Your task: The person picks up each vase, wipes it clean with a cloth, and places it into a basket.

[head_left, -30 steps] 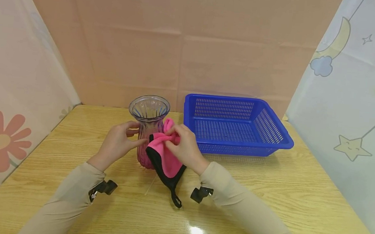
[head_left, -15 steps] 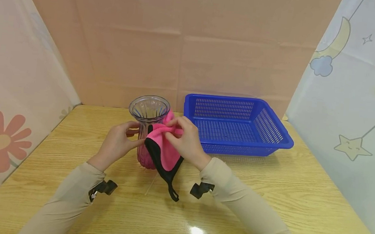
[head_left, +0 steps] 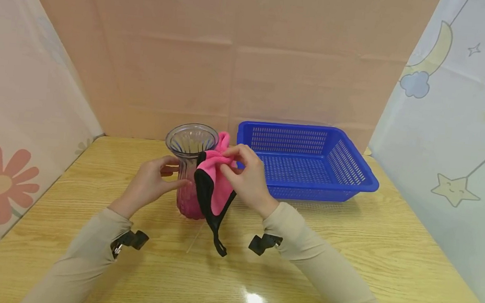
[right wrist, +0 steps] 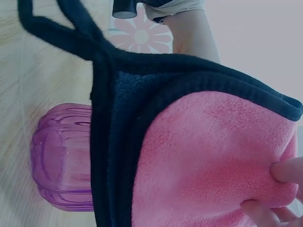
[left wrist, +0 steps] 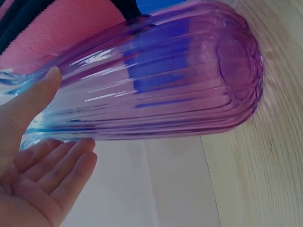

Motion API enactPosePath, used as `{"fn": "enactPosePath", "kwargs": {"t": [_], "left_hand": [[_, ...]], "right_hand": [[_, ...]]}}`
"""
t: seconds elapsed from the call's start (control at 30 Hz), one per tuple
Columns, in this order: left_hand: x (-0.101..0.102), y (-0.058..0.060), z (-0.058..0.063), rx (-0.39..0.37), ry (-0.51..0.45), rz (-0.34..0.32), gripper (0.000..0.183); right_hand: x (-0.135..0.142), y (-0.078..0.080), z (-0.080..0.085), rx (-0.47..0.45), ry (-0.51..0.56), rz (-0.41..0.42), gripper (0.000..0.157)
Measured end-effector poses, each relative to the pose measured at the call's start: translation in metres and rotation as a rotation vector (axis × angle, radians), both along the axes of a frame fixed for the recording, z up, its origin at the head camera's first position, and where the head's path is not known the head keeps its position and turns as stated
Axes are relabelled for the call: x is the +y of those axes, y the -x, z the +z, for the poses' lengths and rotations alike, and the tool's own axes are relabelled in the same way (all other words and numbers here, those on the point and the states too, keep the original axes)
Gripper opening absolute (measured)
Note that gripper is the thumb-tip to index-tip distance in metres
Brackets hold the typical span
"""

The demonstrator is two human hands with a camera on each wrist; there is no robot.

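A ribbed glass vase (head_left: 189, 200), purple-pink below and bluish at its flared rim, stands upright on the table. My left hand (head_left: 146, 181) grips its left side, with the thumb in front and the fingers round the back; in the left wrist view the thumb and fingers lie on either side of the vase (left wrist: 180, 85). A pink cloth with black edging and a hanging loop (head_left: 220, 193) is pinched by my right hand (head_left: 249, 174) at the vase's right side. In the right wrist view the cloth (right wrist: 203, 151) hides much of the vase (right wrist: 61, 158).
A blue perforated plastic basket (head_left: 308, 191) stands at the back right of the wooden table (head_left: 322, 283), behind my right hand. A peach sheet (head_left: 234, 49) hangs along the back, and printed sheets stand at both sides.
My right hand has moved up and slightly right along the vase, lifting the cloth toward the rim. The left hand and the vase have hardly moved.
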State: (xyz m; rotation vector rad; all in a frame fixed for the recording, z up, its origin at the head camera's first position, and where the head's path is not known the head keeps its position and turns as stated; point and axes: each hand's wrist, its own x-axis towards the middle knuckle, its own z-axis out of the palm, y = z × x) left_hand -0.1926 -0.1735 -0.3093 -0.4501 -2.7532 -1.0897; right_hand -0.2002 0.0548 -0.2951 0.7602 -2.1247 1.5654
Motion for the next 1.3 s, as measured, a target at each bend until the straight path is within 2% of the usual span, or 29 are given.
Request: {"fn": "enactPosePath", "kwargs": {"t": [0.2, 0.43, 1.0, 1.3], "left_hand": [[-0.004, 0.004, -0.001, -0.039, -0.038, -0.063, 0.058], [-0.008, 0.008, -0.001, -0.059, -0.056, -0.121, 0.055], [-0.009, 0.009, 0.0, -0.077, -0.028, -0.124, 0.056], [-0.009, 0.009, -0.001, -0.078, -0.028, -0.122, 0.056]], "right_hand": [[0.003, 0.001, 0.003, 0.015, 0.028, -0.018, 0.016], [0.004, 0.002, 0.003, 0.007, 0.049, -0.007, 0.018], [-0.002, 0.001, -0.004, 0.005, 0.014, 0.021, 0.018], [-0.005, 0.002, -0.011, 0.042, -0.041, -0.01, 0.016]]}}
